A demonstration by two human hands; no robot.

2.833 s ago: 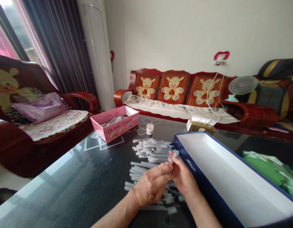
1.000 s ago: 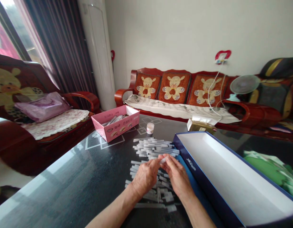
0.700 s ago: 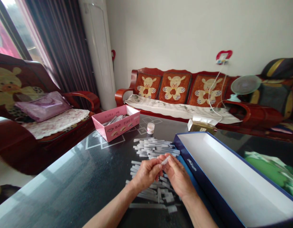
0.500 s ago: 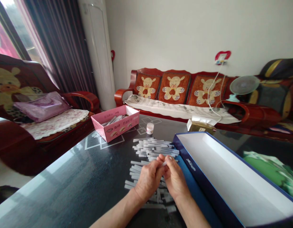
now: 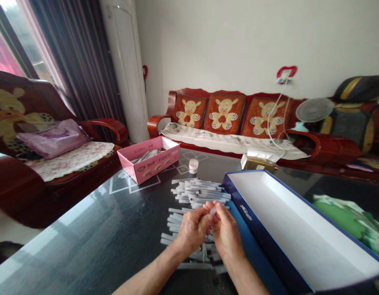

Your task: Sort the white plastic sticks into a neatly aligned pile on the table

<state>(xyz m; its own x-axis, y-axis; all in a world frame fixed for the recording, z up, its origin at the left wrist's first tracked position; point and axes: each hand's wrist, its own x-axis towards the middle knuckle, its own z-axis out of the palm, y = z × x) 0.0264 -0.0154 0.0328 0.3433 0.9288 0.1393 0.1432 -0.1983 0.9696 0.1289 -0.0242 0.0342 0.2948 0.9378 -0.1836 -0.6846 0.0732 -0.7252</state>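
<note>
We are holding a small white stick (image 5: 213,210) up over the table between our left hand (image 5: 192,231) and our right hand (image 5: 226,237). The fingers on both hands are bent and pressed close together, and the tips are pinching the stick, so only a short bit of it is showing. We cannot tell which finger is pressing the most. Right under our fingers, a messy heap of white sticks (image 5: 174,225) is lying on a shiny black table (image 5: 85,241), and our hands are covering part of it. Just past our fingertips, a bigger bunch of white sticks (image 5: 200,192) is lying in rough rows. Just to the right of our fingers, a long open box (image 5: 300,229) with blue sides and a white inside is sitting on the table. Farther past our fingertips, a pink box (image 5: 148,167) with sticks inside is sitting on the table, and a little white jar (image 5: 193,166) is standing beside it. A brown packet (image 5: 258,163) is lying past the long box. Far beyond our fingers, a red wooden sofa (image 5: 224,114) with teddy bear cushions is standing by the wall, with a small fan (image 5: 314,110) on it
</note>
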